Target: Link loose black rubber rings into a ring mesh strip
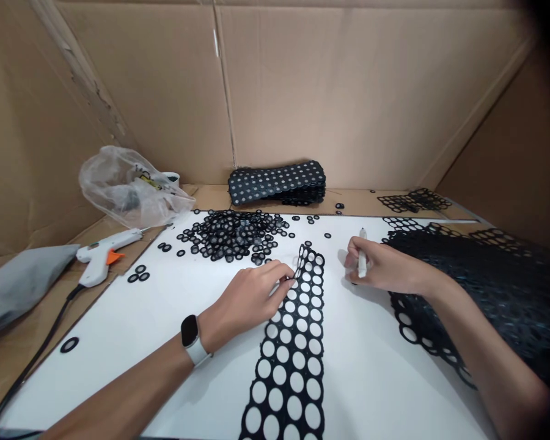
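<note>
A long black strip punched with round holes (293, 342) lies on the white board (165, 330), running from the near edge toward the middle. My left hand (250, 299), with a smartwatch on the wrist, pinches the strip's left edge near its far end, which curls up slightly. My right hand (382, 266) rests on the board to the right of the strip, fingers closed round a white pen-like tool (362, 253) held upright. A heap of loose black rings (231, 235) lies just beyond my left hand.
A white glue gun (105, 253) with an orange trigger and black cord lies at the left. Behind it sit a clear plastic bag (128, 192) and a grey pouch (18, 287). A stack of punched strips (277, 182) stands at the back. Black mesh scraps (481, 281) pile on the right. Cardboard walls surround everything.
</note>
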`<state>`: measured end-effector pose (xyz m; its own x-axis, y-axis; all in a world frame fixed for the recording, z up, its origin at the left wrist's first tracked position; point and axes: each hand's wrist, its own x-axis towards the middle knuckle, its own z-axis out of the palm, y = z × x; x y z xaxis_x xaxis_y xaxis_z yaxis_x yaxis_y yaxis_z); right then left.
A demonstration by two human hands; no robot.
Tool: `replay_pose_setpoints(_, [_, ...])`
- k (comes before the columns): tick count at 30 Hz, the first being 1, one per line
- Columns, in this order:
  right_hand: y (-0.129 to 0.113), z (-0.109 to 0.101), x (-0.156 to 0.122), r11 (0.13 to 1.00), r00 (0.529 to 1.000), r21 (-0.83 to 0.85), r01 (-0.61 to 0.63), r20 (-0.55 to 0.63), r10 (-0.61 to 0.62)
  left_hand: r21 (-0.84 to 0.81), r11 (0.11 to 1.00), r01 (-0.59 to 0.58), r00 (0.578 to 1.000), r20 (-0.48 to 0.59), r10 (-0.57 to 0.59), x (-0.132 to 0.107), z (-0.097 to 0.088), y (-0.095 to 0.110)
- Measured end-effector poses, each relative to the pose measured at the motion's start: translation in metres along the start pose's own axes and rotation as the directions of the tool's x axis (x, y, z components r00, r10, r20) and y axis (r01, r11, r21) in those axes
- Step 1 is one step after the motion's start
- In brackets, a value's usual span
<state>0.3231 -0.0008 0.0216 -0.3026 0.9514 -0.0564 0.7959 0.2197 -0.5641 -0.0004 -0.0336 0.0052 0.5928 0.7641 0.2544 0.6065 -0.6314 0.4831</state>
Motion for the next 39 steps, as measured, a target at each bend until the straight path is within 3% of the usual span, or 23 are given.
replay_pose_setpoints(6, [0.004,-0.004,-0.003,0.993,0.994,0.106,0.044,0.094,-0.054,0.003,1.0,0.003,1.0,0.009,-0.003,0.0,0.0,0.0])
replay_pose_setpoints(12, [0.003,-0.007,-0.004,0.99,0.994,0.128,0.064,0.085,-0.075,0.003,1.0,-0.008,1.0,-0.004,0.008,0.0,0.001,0.0])
replay_pose_setpoints(13, [-0.001,-0.007,-0.004,0.981,0.994,0.173,0.086,0.054,-0.097,0.003,1.0,-0.01,1.0,-0.006,0.01,-0.001,0.001,0.0])
replay_pose_setpoints(15, [-0.013,-0.007,-0.004,0.924,0.983,0.341,0.171,-0.116,-0.139,0.004,1.0,-0.017,1.0,-0.012,0.017,-0.001,0.001,0.0])
replay_pose_setpoints(17, [-0.026,-0.006,-0.003,0.807,0.913,0.499,0.317,-0.392,-0.115,0.005,1.0,-0.021,1.0,-0.014,0.021,-0.001,0.001,-0.001])
replay_pose_setpoints(20, [-0.036,-0.004,-0.001,0.764,0.834,0.517,0.387,-0.55,-0.051,0.007,1.0,-0.021,1.0,-0.014,0.021,-0.001,0.001,-0.002])
replay_pose_setpoints(25, [-0.018,0.003,0.007,0.932,0.829,0.278,0.232,-0.558,-0.04,0.003,1.0,-0.021,1.0,-0.016,0.021,-0.001,0.001,-0.002])
replay_pose_setpoints(28, [-0.011,0.011,0.01,0.979,0.869,0.138,0.148,-0.49,-0.063,-0.006,1.0,-0.025,0.999,-0.02,0.025,-0.002,0.0,0.0])
replay_pose_setpoints(31, [-0.017,0.022,0.011,0.946,0.942,0.241,0.219,-0.305,-0.14,-0.015,0.999,-0.04,0.999,-0.033,0.039,-0.002,0.0,0.0])
replay_pose_setpoints(33, [-0.024,0.029,0.011,0.903,0.956,0.338,0.266,-0.21,-0.204,-0.01,0.999,-0.045,0.998,-0.044,0.045,-0.002,0.001,0.0])
replay_pose_setpoints(39, [-0.036,0.038,0.01,0.837,0.944,0.453,0.307,-0.26,-0.206,-0.047,0.999,-0.027,0.998,-0.052,0.025,-0.001,0.001,0.0])
